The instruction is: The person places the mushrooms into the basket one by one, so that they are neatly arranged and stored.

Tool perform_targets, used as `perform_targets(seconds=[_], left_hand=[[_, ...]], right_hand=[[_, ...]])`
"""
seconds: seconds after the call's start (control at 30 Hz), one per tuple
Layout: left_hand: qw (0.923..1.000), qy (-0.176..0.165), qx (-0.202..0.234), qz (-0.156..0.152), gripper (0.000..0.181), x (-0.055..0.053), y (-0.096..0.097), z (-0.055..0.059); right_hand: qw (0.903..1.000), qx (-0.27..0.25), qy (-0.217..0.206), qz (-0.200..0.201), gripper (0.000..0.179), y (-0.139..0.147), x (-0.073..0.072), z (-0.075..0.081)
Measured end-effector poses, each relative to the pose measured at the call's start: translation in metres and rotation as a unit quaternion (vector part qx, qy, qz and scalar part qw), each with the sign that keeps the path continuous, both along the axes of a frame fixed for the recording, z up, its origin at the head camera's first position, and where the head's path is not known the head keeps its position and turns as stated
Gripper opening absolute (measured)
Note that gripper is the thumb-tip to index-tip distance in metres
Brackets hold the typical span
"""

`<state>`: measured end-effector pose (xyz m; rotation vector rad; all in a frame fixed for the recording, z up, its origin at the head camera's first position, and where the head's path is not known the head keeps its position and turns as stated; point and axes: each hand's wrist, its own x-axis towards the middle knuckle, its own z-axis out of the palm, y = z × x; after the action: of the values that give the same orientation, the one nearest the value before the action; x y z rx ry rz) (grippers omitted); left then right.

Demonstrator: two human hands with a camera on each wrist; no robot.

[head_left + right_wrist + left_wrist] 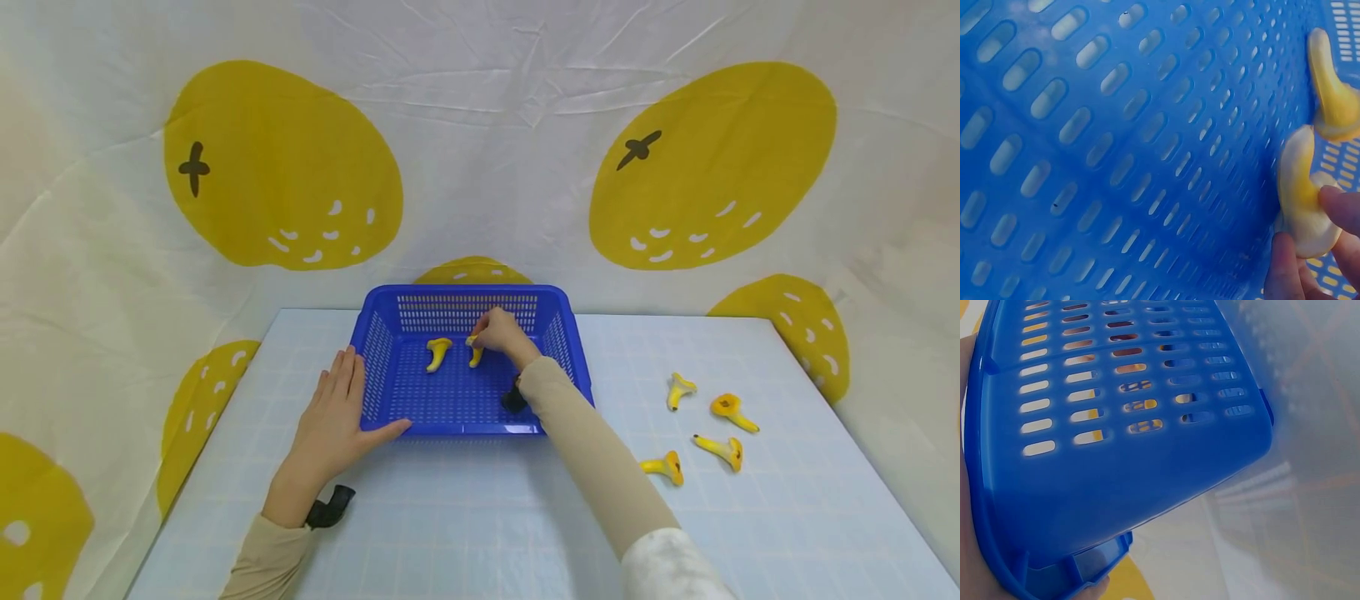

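Note:
A blue perforated plastic basket (465, 429) stands at the back of the table. My right hand (501, 333) reaches inside it and pinches a yellow mushroom (1300, 194) by its cap, the stem pointing toward the near side in the head view. To its left, another yellow mushroom (438, 353) lies on the basket floor. My left hand (333, 417) rests against the basket's left rim near the front corner, fingers straight and thumb stretched along the front edge. In the left wrist view the basket's slotted wall (1129, 469) fills most of the picture.
Several more yellow mushrooms lie on the table to the right, among them one mushroom (679, 391) at the back and another mushroom (664, 467) beside my right sleeve. A white curtain (495, 167) with yellow fruit prints hangs directly behind the basket.

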<state>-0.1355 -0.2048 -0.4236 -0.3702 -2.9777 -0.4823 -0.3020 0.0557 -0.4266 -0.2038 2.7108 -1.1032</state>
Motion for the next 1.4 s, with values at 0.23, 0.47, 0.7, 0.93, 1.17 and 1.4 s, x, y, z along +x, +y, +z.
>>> perform_targets(seconds=[0.23, 0.47, 0.7, 0.93, 1.17, 1.4], left_hand=[[1.0000, -0.004, 0.002, 0.001, 0.123, 0.0004, 0.0015, 0.0022], [1.0000, -0.007, 0.000, 0.004, 0.123, -0.0001, 0.0017, 0.0006], [1.0000, -0.001, 0.001, 0.003, 0.123, -0.0006, 0.0011, -0.0004], [1.0000, 0.001, 0.005, -0.001, 0.122, 0.0000, 0.0017, 0.0012], [1.0000, 0.005, 0.005, -0.003, 0.122, -0.0007, 0.0011, 0.0004], [1.0000, 0.003, 0.006, -0.002, 0.123, -0.0015, 0.0004, -0.0015]], right_hand=[[0.9996, 0.026, -0.004, 0.011, 0.009, 0.0000, -0.0032, -0.0034], [0.9987, 0.035, -0.024, 0.026, 0.013, 0.0003, -0.0044, -0.0033], [0.9988, 0.026, -0.023, 0.035, 0.014, 0.0006, -0.0038, -0.0029], [0.9985, 0.025, -0.023, 0.042, 0.015, 0.0013, -0.0019, -0.0014], [0.9983, 0.029, -0.031, 0.041, 0.015, 0.0008, -0.0010, 0.0000], [0.9980, 0.034, -0.036, 0.040, 0.014, 0.0003, -0.0009, 0.0004]])
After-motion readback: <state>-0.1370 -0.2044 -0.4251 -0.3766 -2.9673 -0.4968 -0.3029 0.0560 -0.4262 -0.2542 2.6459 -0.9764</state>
